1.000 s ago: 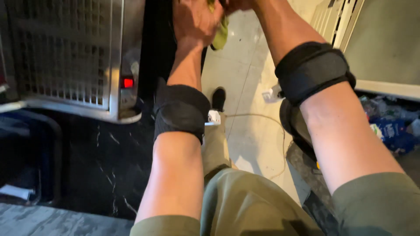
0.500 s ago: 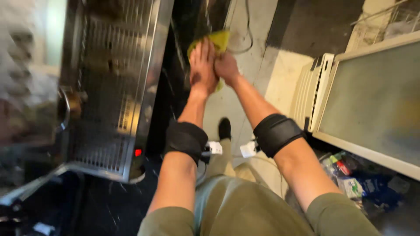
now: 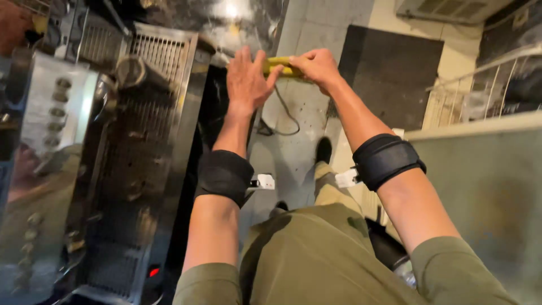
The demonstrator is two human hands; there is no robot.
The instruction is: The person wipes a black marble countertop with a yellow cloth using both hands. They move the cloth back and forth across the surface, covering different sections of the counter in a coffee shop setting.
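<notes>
A folded yellow cloth is held out in front of me between both hands, over the tiled floor. My right hand pinches its right end with closed fingers. My left hand has fingers spread, its fingertips touching the cloth's left end. Both forearms wear black wrist bands, the right one with a small white tag. My olive trousers and a dark shoe show below.
A steel machine with a grated drip tray and a small red light stands at the left. A thin cable lies on the floor. A dark mat is ahead, a grey panel and white rack at the right.
My view tilted up and forward. My hands rose and drew apart, the yellow cloth now stretched between them; the left hand's fingers opened.
</notes>
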